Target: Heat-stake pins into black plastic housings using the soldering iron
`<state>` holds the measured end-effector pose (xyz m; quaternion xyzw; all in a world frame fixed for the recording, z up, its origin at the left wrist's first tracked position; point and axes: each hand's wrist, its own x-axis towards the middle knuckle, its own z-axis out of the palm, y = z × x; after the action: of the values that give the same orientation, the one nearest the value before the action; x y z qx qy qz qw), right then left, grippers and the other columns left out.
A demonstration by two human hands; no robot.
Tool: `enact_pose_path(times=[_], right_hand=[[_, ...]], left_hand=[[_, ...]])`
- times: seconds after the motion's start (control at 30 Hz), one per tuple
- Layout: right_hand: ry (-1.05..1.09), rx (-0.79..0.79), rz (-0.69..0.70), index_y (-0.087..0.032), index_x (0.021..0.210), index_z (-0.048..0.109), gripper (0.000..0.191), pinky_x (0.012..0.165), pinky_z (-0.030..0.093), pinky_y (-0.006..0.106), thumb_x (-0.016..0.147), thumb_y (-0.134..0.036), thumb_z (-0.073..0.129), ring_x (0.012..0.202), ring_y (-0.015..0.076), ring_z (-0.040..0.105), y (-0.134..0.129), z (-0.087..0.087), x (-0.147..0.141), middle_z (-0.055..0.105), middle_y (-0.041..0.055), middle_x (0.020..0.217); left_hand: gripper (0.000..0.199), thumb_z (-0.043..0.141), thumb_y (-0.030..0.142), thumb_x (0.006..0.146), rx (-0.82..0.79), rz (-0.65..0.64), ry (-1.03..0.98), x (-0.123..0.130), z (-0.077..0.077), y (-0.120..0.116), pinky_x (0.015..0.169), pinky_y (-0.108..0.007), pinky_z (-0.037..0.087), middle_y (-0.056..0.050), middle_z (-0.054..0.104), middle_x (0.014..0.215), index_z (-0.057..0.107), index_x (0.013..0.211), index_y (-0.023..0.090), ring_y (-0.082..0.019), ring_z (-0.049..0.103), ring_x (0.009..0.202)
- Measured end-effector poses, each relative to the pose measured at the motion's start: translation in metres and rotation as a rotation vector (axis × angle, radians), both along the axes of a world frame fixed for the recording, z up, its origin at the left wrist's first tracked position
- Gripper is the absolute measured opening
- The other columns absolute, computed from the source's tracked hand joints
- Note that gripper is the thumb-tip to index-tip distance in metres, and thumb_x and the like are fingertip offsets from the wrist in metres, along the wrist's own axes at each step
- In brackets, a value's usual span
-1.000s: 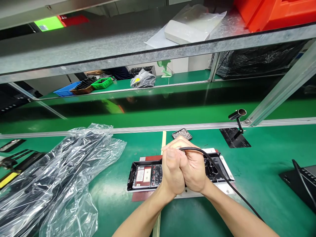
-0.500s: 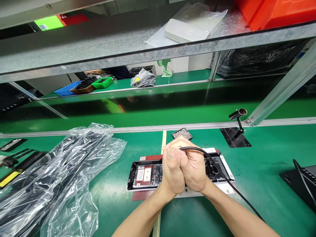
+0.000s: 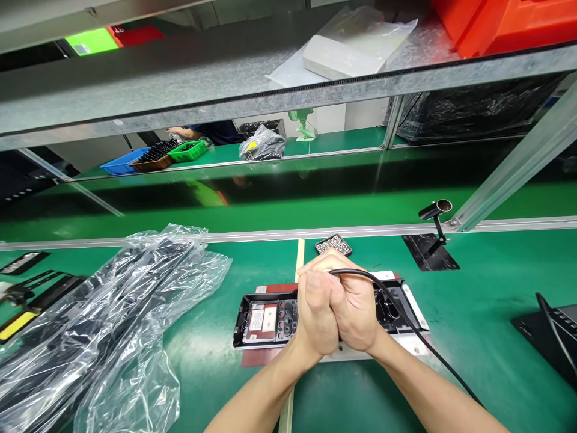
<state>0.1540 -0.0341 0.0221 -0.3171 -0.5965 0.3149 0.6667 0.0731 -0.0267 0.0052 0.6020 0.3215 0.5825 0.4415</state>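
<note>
Both my hands are closed and pressed together over the middle of a long black housing. A black cable (image 3: 408,317) runs into the spot where they meet, arching over my right hand (image 3: 358,310) and trailing down to the lower right. My left hand (image 3: 315,313) has its thumb up against that spot, closed around the cable too; whatever lies inside the fists is hidden. Beneath them the open housing (image 3: 241,319) shows a label, a board and red-ringed round parts at its left end. It rests on a dark red and white base (image 3: 259,358).
A small tray of metal screws (image 3: 333,244) lies just beyond my hands. Clear plastic bags (image 3: 135,325) with dark parts cover the left. A black tube holder (image 3: 435,210) stands at the back right. Overhead runs a metal shelf (image 3: 180,84); another person's hand (image 3: 180,132) shows far off.
My hands, the cable and the housing hold almost the same position. In the background, the other person's arm has shifted slightly to the right.
</note>
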Motion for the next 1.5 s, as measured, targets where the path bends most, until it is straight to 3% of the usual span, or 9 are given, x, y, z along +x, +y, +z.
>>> enact_pose_path(times=[0.2,0.43,0.6,0.8,1.1,1.3,1.5], right_hand=[[-0.018,-0.013,-0.009,-0.023,0.091,0.074,0.019,0.072,0.049,0.034,0.1,-0.034,0.061,0.079,0.019,0.062,0.001,-0.001,0.001,0.072,0.0046,0.09],[-0.018,-0.008,-0.011,-0.022,0.09,0.073,0.022,0.079,0.051,0.035,0.102,-0.03,0.056,0.082,0.0187,0.064,0.001,0.0,0.001,0.069,0.0041,0.089],[-0.03,-0.023,-0.024,-0.022,0.092,0.074,0.023,0.075,0.051,0.034,0.101,-0.035,0.058,0.079,0.0184,0.064,-0.001,-0.002,0.0,0.069,0.0044,0.088],[-0.055,-0.021,-0.027,-0.022,0.096,0.075,0.03,0.073,0.052,0.035,0.104,-0.039,0.052,0.079,0.0188,0.067,-0.001,-0.004,0.002,0.073,0.0068,0.095],[-0.064,0.005,-0.036,-0.022,0.093,0.075,0.028,0.076,0.054,0.035,0.103,-0.038,0.054,0.088,0.0215,0.068,-0.003,0.0,0.002,0.073,0.0074,0.093],[-0.099,-0.024,-0.037,-0.022,0.092,0.074,0.025,0.077,0.056,0.036,0.102,-0.033,0.054,0.087,0.0224,0.067,-0.004,-0.001,0.005,0.071,0.0068,0.086],[-0.142,-0.033,-0.062,-0.022,0.092,0.073,0.03,0.081,0.057,0.041,0.104,-0.033,0.048,0.092,0.0248,0.068,-0.005,-0.002,0.008,0.072,0.0081,0.088]], left_hand=[[0.055,0.027,0.052,0.107,-0.014,-0.044,0.05,-0.001,0.005,-0.001,0.067,-0.035,0.037,-0.001,0.047,0.067,0.044,0.064,0.022,-0.018,0.043,0.067],[0.059,0.026,0.059,0.107,-0.047,-0.041,0.033,0.0,-0.004,0.001,0.064,-0.035,0.033,0.001,0.037,0.061,0.036,0.061,0.023,-0.018,0.035,0.063],[0.058,0.024,0.058,0.107,-0.024,-0.044,0.085,-0.001,-0.003,0.001,0.064,-0.035,0.033,0.001,0.036,0.061,0.033,0.062,0.023,-0.017,0.036,0.061],[0.059,0.023,0.056,0.107,-0.016,-0.094,0.095,-0.003,0.007,0.001,0.07,-0.036,0.043,-0.003,0.052,0.068,0.047,0.065,0.023,-0.02,0.05,0.07],[0.061,0.024,0.066,0.104,-0.031,-0.119,0.114,-0.001,0.013,0.0,0.065,-0.034,0.045,-0.001,0.046,0.063,0.039,0.063,0.024,-0.019,0.046,0.064],[0.06,0.024,0.064,0.105,0.018,-0.174,0.091,-0.001,0.023,-0.001,0.068,-0.034,0.047,-0.003,0.056,0.071,0.051,0.071,0.023,-0.02,0.054,0.07],[0.062,0.023,0.066,0.105,0.038,-0.198,0.11,-0.002,0.023,0.002,0.075,-0.035,0.052,-0.006,0.066,0.082,0.054,0.075,0.021,-0.022,0.064,0.08]])
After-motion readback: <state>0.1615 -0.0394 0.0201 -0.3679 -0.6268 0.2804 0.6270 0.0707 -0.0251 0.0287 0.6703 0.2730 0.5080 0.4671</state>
